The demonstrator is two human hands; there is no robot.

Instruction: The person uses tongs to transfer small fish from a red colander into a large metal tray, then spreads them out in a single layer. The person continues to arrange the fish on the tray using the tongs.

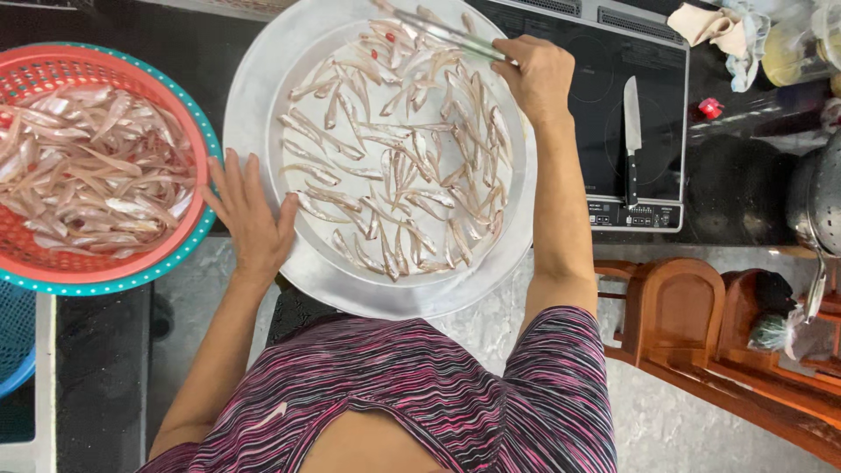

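A large round metal tray lies in front of me with several small silvery fish spread in a single layer on it. My right hand rests at the tray's far right rim, shut on a pair of long metal chopsticks that reach left over the fish at the far side. My left hand lies open and flat against the tray's left rim, fingers spread. A red plastic basket with a teal rim, heaped with more small fish, stands just left of that hand.
An induction cooktop sits to the right with a kitchen knife lying on it. A cloth and jars are at the far right, a metal pot beside them. Wooden furniture stands at lower right, a blue basket at lower left.
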